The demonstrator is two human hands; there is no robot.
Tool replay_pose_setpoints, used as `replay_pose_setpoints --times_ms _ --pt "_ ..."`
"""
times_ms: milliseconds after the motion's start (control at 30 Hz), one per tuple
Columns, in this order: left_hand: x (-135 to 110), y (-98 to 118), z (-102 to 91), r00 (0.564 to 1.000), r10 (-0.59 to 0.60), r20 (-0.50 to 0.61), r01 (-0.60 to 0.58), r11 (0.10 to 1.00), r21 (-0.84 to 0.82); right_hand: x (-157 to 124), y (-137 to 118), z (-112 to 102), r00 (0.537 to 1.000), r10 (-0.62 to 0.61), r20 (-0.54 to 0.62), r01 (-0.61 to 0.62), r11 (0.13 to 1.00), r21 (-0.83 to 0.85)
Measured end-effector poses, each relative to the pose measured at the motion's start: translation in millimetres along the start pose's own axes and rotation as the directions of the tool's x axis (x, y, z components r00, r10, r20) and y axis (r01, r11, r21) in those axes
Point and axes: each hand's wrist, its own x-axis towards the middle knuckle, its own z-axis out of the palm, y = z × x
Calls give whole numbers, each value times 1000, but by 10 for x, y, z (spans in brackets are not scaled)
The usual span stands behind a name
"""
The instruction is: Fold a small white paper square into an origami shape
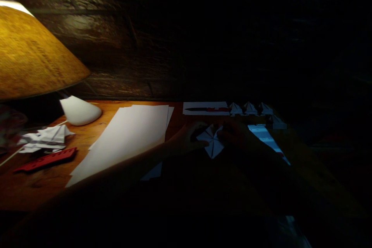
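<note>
A small folded paper [213, 145] with creases meeting at its middle is held between my two hands, over the dark middle of the table. My left hand [194, 135] grips its left side, thumb below and fingers curled above. On its upper right edge the fingers of my right hand [232, 133] are closed, though deep shadow hides most of that hand. Just beyond lies a knife [207, 109] with a dark blade and red handle, on a white sheet [188, 105]. Several small folded paper shapes [250, 108] stand in a row to its right.
A lit lamp with a yellow shade [37, 54] and white base [81, 111] stands at left. Near it lie crumpled paper [48, 138] and a red, notched, flat object [48, 160]. White sheets [136, 131] are stacked left of my hands; a glowing phone [266, 139] lies right.
</note>
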Motion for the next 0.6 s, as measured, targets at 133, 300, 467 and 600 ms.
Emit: replay_pose_setpoints --times_ms 133,300,467,600 --pt "15 -19 -12 999 -30 31 33 993 -114 -7 -43 42 995 -1 -95 3 1000 22" --pt "23 -63 4 996 -87 -34 81 982 -169 -28 -66 65 993 -37 -111 51 991 123" --pt "10 -61 12 983 -81 -164 50 981 -188 -73 -112 40 995 -22 94 10 992 127" --pt "25 -50 13 983 18 -180 -58 975 -215 -86 -131 42 992 9 126 -1 998 -65"
